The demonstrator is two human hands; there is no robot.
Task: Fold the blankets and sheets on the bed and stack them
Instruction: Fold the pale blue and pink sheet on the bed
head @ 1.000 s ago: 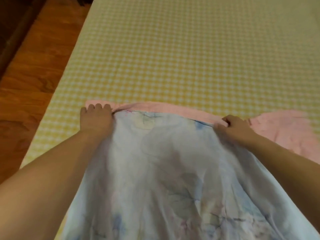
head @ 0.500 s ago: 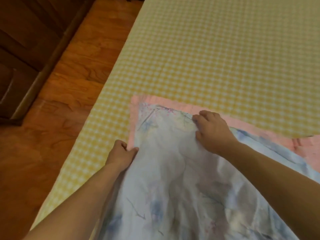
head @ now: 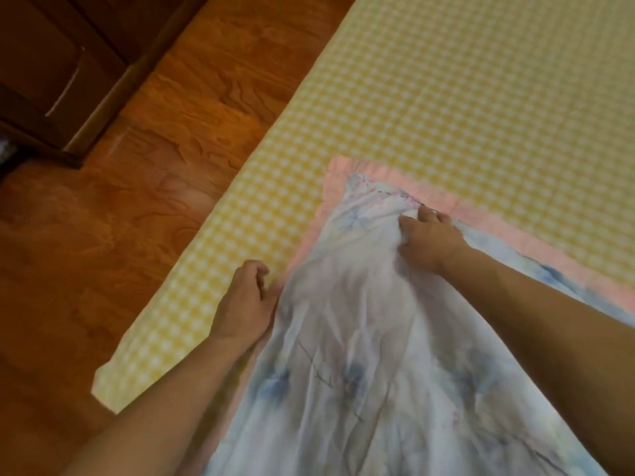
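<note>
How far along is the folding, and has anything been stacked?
Early. One fold looks laid: the floral sheet lies doubled on the bed, its pink border showing. In hand: the right hand bunches the cloth near the top corner while the left hand is at its side edge. Further folds remain; no stack in view.

Warm, dim indoor light, with a soft sheen on the wooden floor [head: 178, 108]. The whole frame is soft and slightly blurred. Straight edges bend toward the wide-angle borders.
</note>
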